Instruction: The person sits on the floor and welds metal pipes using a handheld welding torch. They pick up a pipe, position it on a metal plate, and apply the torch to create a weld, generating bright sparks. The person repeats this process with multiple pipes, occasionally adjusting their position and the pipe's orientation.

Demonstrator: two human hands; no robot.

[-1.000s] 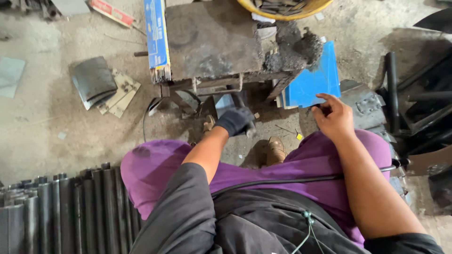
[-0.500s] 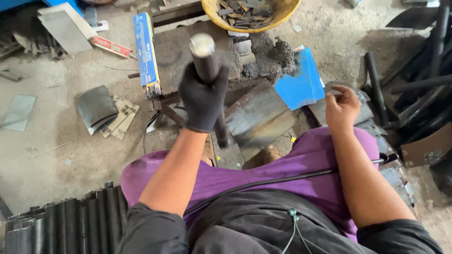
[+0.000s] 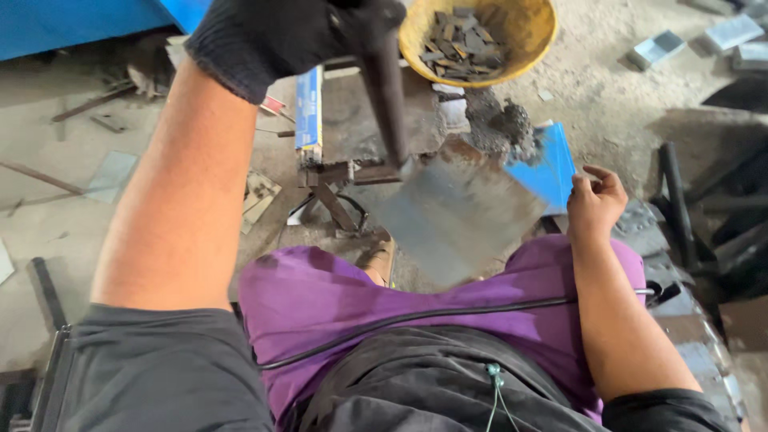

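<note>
Head view: left hand point(image 3: 280, 32), in a black glove, sits at the top of the frame, fist wrapped tight around a dark handle point(image 3: 388, 96) that runs down to a grey steel blade point(image 3: 456, 212) at centre. The blade looks blurred, hanging tilted over the purple-clad knees and just in front of a small metal stand point(image 3: 340, 172). Right hand point(image 3: 596, 200), bare, rests on the right knee at centre right, fingers loosely curled, holding nothing I can make out. Risks, as I judge them: the blade's edge is close to the bare hand and the legs, so a slip of the grip or a poor swing could strike either. A yellow bowl point(image 3: 532, 40) of scrap pieces at the top edge sits near the handle's path and could get knocked. A black cable point(image 3: 416, 316) crosses the lap and could snag.
</note>
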